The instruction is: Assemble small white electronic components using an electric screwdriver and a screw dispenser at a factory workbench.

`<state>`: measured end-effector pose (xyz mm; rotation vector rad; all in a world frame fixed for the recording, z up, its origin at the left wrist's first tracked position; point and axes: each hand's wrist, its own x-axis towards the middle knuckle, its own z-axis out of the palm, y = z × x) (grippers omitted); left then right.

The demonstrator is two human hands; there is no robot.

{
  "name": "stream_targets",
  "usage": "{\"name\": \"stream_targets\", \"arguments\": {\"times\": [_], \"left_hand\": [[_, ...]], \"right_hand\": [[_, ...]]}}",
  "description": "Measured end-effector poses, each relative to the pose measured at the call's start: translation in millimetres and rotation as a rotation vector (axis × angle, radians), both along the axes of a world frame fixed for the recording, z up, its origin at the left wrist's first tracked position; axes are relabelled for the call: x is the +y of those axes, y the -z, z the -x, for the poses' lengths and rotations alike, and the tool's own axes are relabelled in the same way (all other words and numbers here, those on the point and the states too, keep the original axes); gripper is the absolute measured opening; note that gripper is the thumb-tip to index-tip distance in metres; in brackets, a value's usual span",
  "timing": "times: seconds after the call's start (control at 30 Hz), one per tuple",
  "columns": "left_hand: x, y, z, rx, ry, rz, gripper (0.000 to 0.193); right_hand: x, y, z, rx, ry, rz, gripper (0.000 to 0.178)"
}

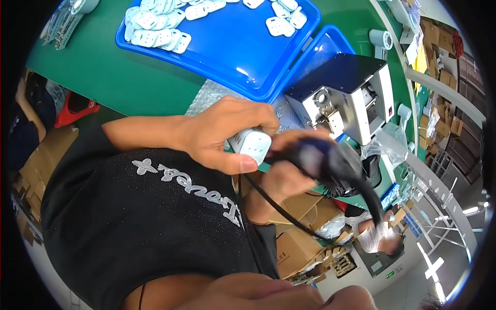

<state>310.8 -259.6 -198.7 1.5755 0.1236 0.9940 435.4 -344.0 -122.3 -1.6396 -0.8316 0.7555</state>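
A small pale-blue plastic housing (253, 146) with rounded corners and little holes is gripped between the thumb and bent fingers of my left hand (222, 129). Close against it, my right hand (287, 178) is wrapped round a dark power tool (323, 160) that looks like an electric screwdriver. Motion smears the tool and the fingers on it, and its tip is hidden between my hands. Black cable (281, 209) hangs below them. Just beyond my hands stands a black and silver screw feeder (356, 72), with small screws (284, 120) scattered beside it.
A large blue tray (217, 75) of similar pale housings lies on the green table (103, 72). A narrower blue tray (330, 33) sits partly behind the feeder. Other people are at the left (31, 124) and lower right (382, 238). Cardboard boxes (297, 253) stand below.
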Motion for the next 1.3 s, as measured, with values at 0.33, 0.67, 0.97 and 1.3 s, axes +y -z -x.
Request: {"name": "stream_targets", "arguments": {"times": [0.33, 0.67, 0.97, 1.3], "left_hand": [[-2.8, 29.5, -12.2, 0.004, -0.016, -0.24, 0.064], [-0.4, 33.0, -22.5, -0.061, -0.074, -0.263, 0.066], [-3.4, 30.9, -22.6, -0.034, -0.067, -0.261, 0.066], [-3.6, 30.7, -23.5, -0.03, -0.093, -0.274, 0.066]], "right_hand": [[56.2, -7.5, -87.1, -0.231, 0.393, -0.524, 0.084], [-52.5, -75.8, -72.7, 0.388, -0.33, -1.0, 0.026], [8.6, -80.8, -8.0, 0.089, -0.27, -0.596, 0.019], [19.3, -69.1, -7.8, 0.117, -0.283, -0.759, 0.019]]}}
